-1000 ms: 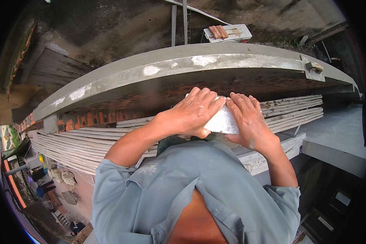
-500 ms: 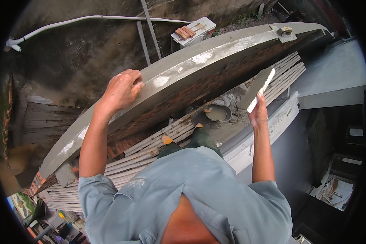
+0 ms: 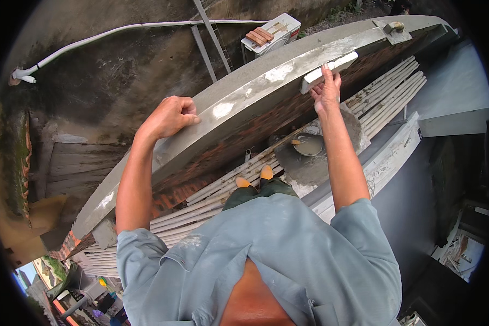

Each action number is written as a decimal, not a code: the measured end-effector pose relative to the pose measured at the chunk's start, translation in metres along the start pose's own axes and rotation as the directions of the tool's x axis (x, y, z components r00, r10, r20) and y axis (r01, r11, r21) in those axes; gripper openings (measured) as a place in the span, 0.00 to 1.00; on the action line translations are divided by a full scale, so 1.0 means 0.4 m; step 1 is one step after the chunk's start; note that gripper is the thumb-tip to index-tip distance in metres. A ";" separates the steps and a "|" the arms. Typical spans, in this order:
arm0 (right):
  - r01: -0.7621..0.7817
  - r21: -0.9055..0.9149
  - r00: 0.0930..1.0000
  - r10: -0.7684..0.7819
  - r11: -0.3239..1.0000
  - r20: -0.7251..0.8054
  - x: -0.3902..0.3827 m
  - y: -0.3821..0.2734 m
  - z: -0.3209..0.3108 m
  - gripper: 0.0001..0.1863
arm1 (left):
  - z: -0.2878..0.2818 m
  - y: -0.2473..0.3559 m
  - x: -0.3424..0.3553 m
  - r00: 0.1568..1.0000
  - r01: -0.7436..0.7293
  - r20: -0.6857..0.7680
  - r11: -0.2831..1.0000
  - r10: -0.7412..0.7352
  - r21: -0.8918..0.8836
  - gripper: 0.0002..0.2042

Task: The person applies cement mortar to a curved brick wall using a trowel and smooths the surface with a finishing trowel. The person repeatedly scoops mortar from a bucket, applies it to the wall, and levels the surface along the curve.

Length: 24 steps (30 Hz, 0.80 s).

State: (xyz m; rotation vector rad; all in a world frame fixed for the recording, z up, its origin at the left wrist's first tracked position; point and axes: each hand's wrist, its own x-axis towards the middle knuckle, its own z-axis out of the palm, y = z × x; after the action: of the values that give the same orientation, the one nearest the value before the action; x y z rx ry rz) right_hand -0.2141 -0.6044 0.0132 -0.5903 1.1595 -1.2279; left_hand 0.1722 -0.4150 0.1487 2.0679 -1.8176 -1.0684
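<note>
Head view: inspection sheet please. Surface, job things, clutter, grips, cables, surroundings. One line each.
Surface: curved grey wall top; white patches along its near edge.
Job things: pale block, held; bucket of greyish liquid on a grey board below; handled plate on the wall's far right part.
Clutter: reddish bricks on a white box-shaped unit beyond the wall.
Grips: right grip closed on the block, contact with wall unclear; left grip curled at the wall top, no object visible.
Cables: thin loop by the pale ledge, possibly wire; too small to tell.
Surroundings: pale poles below; white pipe along a stained wall.
</note>
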 end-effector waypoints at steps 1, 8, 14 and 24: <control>0.021 -0.016 0.999 -0.021 1.000 -0.034 -0.020 0.024 0.019 0.66 | 0.001 -0.004 0.005 1.000 0.004 0.013 1.000 -0.003 -0.025 0.12; -0.028 -0.042 0.998 0.030 0.999 0.049 -0.377 0.204 0.205 0.67 | -0.008 -0.017 0.033 0.995 -0.013 0.096 0.999 0.017 -0.042 0.13; -0.041 0.083 0.993 0.032 0.996 0.115 -0.569 0.366 0.298 0.66 | -0.014 -0.025 0.044 0.987 -0.077 0.140 0.996 0.082 -0.037 0.16; 0.183 -0.105 0.982 -0.188 0.977 -0.033 -0.212 0.200 0.115 0.65 | -0.014 -0.040 0.060 0.977 -0.133 0.167 0.991 0.131 0.000 0.16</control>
State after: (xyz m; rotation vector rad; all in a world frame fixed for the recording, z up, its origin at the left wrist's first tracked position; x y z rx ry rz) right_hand -0.1322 -0.5120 -0.0092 -0.7662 1.2291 -1.3506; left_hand 0.1878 -0.4351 0.1343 1.8829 -2.0108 -1.2300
